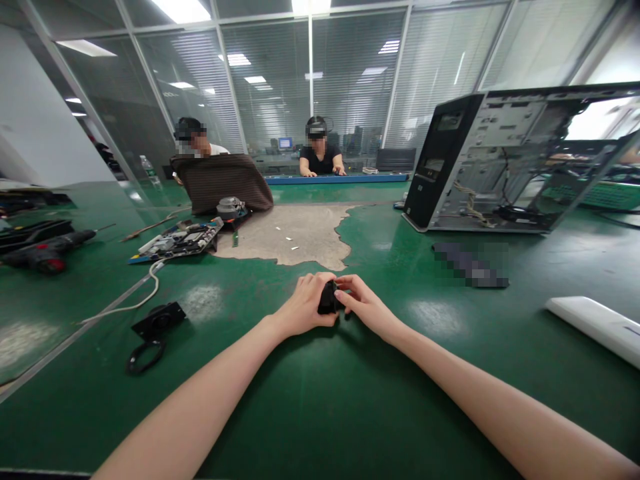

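Between both hands, over the green table [380, 407], is a small black object [327, 299]; its kind cannot be made out. My left hand [307, 303] is wrapped around its left side, thumb toward me. From the right, my right hand [367, 303] pinches the same object with thumb and fingers. A dark bit shows under the right fingers, too small to name. Left of my left arm lies a black square part with a round centre [159, 321], and a looped black cable [145, 357] is beside it.
An opened computer case [445, 163] stands at the right, with a pixelated dark object [470, 264] and white bar [600, 327] nearer. Left are a circuit board [177, 241], white cable [155, 283] and power drill [50, 253]. Two people sit beyond, one behind a brown-draped thing [220, 180].
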`<state>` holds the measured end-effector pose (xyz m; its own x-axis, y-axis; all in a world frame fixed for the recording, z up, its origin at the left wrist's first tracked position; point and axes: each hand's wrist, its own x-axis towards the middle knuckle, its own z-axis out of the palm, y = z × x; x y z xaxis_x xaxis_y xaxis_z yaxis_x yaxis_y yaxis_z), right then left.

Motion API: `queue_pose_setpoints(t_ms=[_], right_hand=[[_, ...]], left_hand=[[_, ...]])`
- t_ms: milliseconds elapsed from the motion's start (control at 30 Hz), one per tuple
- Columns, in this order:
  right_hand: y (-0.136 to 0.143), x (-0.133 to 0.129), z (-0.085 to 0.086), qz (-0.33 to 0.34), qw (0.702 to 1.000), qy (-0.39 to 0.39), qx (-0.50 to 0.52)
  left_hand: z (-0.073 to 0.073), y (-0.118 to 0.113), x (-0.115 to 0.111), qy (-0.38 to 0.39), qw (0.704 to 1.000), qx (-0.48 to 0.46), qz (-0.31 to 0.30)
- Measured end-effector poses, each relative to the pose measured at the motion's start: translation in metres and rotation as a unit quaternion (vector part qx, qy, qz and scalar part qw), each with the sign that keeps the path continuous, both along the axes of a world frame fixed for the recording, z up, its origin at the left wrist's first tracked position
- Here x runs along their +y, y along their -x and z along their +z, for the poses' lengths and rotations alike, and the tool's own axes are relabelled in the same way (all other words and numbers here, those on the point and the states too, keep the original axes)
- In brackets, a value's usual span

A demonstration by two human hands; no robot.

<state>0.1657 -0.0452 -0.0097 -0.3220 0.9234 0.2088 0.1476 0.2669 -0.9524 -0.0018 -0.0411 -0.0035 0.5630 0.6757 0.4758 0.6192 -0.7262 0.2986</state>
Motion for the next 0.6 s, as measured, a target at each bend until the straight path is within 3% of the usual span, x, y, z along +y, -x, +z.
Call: queue_pose_setpoints(t_ms=[267, 500, 600], right_hand=[[-0.003, -0.013, 0.005, 0.038, 0.994, -0.087, -0.05], [0.004, -0.001, 0.0, -0.023, 0.995, -0.072, -0.069], [0.004, -0.002, 0.001, -0.019, 0.993, -0.081, -0.087]], left_hand=[[-0.002, 0.0, 0.0, -0.011, 1.0, 0.008, -0.001], [-0.003, 0.0, 0.001, -0.015, 1.0, 0.006, -0.002], [-0.002, 0.001, 0.001, -0.014, 1.0, 0.007, -0.004]])
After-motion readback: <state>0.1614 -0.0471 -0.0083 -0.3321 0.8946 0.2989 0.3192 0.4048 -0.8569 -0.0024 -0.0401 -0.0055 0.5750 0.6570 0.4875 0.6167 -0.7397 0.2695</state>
